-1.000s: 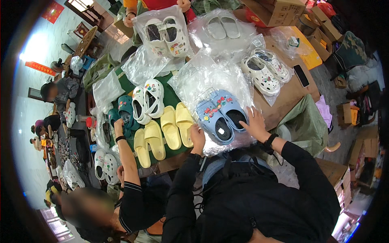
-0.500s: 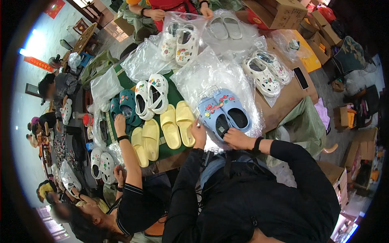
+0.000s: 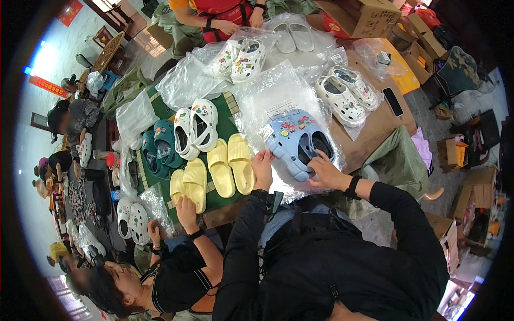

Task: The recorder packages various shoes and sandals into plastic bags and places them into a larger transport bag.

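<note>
The pair of blue clogs (image 3: pixel 292 143) lies at the centre of the frame on a clear plastic bag (image 3: pixel 262 96), with colourful charms already fixed across the uppers. They do not look closed up inside a bag, so wrapping seems the part left undone, though folds and glare hide where the film runs. The right hand (image 3: pixel 327 172) has its fingers bent over the heel end, apparently pinching its rim; the left hand (image 3: pixel 262 167) is curled with its fingertips beside the other clog, and whether it pinches film or clog I cannot tell. Just left, yellow slides (image 3: pixel 221 171), white clogs (image 3: pixel 204 125) and teal clogs (image 3: pixel 167 144) sit unbagged on a green mat (image 3: pixel 227 111). At upper centre, charm-covered clogs (image 3: pixel 249 63) lie within clear film, near grey sandals (image 3: pixel 302 37). Right of centre, more decorated clogs (image 3: pixel 342 102) and a phone (image 3: pixel 394 101) rest on the brown surface (image 3: pixel 349 140). Loose film at the upper side and a co-worker's hand (image 3: pixel 187 214) by the slides crowd the left half.
</note>
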Motion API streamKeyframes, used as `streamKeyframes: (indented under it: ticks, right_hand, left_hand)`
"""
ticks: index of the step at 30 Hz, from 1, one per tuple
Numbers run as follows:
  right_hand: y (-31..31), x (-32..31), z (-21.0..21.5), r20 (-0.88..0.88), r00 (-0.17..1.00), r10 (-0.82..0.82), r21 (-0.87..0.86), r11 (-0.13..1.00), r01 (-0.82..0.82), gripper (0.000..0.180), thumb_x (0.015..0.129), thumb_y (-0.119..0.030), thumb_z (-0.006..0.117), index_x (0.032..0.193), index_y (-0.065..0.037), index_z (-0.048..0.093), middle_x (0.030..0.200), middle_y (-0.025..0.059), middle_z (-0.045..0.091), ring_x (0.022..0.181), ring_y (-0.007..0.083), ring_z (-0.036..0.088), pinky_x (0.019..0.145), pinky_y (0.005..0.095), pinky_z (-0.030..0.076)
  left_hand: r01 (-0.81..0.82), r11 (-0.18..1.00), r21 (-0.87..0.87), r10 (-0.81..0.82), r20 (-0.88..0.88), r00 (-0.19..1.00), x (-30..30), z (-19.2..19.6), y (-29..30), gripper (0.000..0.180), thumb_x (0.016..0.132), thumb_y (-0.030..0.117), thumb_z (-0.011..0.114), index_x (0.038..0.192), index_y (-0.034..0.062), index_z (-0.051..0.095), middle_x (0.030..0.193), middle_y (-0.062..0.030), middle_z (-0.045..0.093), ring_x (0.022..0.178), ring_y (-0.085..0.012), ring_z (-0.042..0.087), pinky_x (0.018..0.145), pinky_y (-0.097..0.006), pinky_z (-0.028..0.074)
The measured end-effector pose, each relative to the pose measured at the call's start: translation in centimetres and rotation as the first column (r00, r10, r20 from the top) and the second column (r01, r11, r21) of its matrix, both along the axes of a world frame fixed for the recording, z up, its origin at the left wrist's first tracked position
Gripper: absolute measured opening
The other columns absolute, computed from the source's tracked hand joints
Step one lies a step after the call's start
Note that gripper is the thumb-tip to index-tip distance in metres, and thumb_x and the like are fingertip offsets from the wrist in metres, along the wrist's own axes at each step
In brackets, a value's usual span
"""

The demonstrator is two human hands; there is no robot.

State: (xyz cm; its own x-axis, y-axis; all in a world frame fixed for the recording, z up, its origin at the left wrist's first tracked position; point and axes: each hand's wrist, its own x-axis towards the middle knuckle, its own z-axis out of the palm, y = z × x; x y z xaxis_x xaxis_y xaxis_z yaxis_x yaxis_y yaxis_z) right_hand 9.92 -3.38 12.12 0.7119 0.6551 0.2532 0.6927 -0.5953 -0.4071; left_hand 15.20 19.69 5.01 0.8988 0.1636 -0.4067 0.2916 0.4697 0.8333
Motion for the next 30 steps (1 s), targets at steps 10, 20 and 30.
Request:
streamKeyframes:
  ticks: [10, 20, 30]
  right_hand:
    - [0.6, -2.0, 1.3, 0.271, 0.954, -0.125, -0.213, 0.959, 0.186, 0.073, 0.062, -0.027, 0.071, 0.128, -0.035, 0.04, 0.105, 0.0161, 0.04, 0.085, 0.0301, 0.045, 0.081, 0.0438, 0.036]
    - [-1.5, -0.2, 4.6, 0.013, 0.988, -0.153, -0.07, 0.986, 0.153, 0.087, 0.054, -0.017, 0.076, 0.13, -0.035, 0.037, 0.094, 0.0163, 0.044, 0.082, 0.0328, 0.048, 0.069, 0.0395, 0.039]
    - [0.8, 0.2, 1.5, 0.353, 0.934, 0.056, -0.231, 0.972, 0.029, 0.058, 0.074, -0.014, 0.053, 0.128, -0.028, 0.038, 0.101, 0.0119, 0.044, 0.079, 0.0226, 0.048, 0.067, 0.0311, 0.04]
  left_hand:
    - [0.164, 0.711, 0.684, -0.311, 0.097, 0.945, 0.7, 4.1, -1.0, 0.009, 0.085, 0.008, 0.046, 0.083, -0.0014, 0.048, 0.071, -0.0144, 0.055, 0.067, -0.0217, 0.056, 0.059, -0.032, 0.045]
    - [0.166, 0.552, 0.817, -0.507, 0.171, 0.845, 0.5, 7.0, -3.3, 0.012, 0.081, 0.01, 0.046, 0.075, 0.0004, 0.045, 0.06, -0.0159, 0.046, 0.056, -0.026, 0.048, 0.053, -0.037, 0.038]
    - [0.209, 0.445, 0.871, -0.565, 0.092, 0.82, -4.2, 5.6, -2.5, 0.013, 0.08, 0.013, 0.049, 0.074, 0.0021, 0.045, 0.061, -0.019, 0.049, 0.059, -0.0372, 0.051, 0.054, -0.042, 0.039]
